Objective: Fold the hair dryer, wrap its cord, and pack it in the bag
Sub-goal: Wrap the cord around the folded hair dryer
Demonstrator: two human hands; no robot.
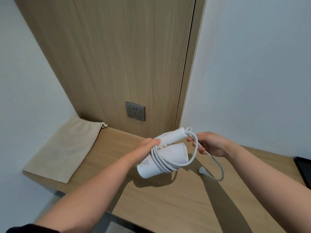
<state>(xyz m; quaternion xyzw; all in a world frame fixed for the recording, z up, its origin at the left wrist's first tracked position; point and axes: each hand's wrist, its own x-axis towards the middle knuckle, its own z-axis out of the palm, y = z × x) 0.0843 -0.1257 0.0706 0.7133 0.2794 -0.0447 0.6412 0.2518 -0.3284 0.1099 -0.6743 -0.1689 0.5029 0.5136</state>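
Observation:
A white hair dryer point(168, 153) is held above the wooden desk, its handle folded against the body. My left hand point(148, 145) grips it at the fold. Several loops of white cord point(161, 163) lie around the body. My right hand point(210, 143) pinches the cord a little to the right of the handle end. The loose end of the cord hangs down to the plug point(202, 170), which rests on the desk. A beige drawstring bag point(64, 148) lies flat at the desk's left end, away from both hands.
The wooden desk point(168, 207) runs along a wood panel with a grey wall socket point(135, 111). A dark flat object point(304, 170) sits at the right edge. White walls stand on both sides.

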